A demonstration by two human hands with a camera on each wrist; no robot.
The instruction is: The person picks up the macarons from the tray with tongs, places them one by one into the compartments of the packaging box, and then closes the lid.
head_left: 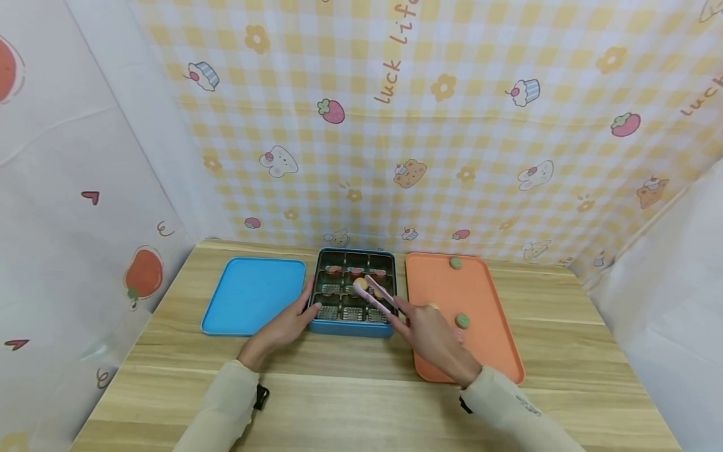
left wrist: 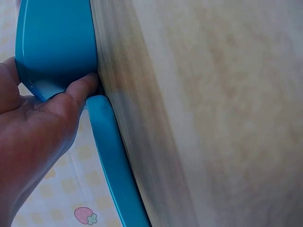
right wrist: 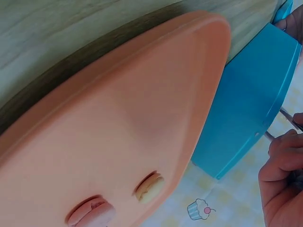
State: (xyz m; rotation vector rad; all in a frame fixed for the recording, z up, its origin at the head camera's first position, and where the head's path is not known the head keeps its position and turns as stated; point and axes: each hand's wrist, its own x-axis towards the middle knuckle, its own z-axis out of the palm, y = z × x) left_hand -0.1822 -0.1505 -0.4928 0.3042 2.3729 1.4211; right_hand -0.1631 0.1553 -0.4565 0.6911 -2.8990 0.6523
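Observation:
A blue tin box [head_left: 353, 328] with a dark divided insert stands mid-table. My left hand [head_left: 290, 323] rests against its left side, fingers fairly straight along the wall and thumb at the front corner. My right hand [head_left: 426, 329] grips pale pink tongs [head_left: 383, 301] over the middle row. A yellow macaron [head_left: 360, 284] is between the tong tips; whether it touches the insert I cannot tell. Another yellow macaron [head_left: 379, 293] shows behind the tongs, partly hidden. Several red-pink macarons [head_left: 356, 271] sit in the back row. Ridged bottoms show in the front compartments.
An orange tray [head_left: 486, 358] right of the box carries a green macaron [head_left: 455, 263] at the back, another nearer the middle, a pink macaron [right wrist: 92, 213] and a yellowish macaron [right wrist: 150, 187]. A blue lid [head_left: 254, 298] lies left. A checked cloth [head_left: 367, 169] hangs behind.

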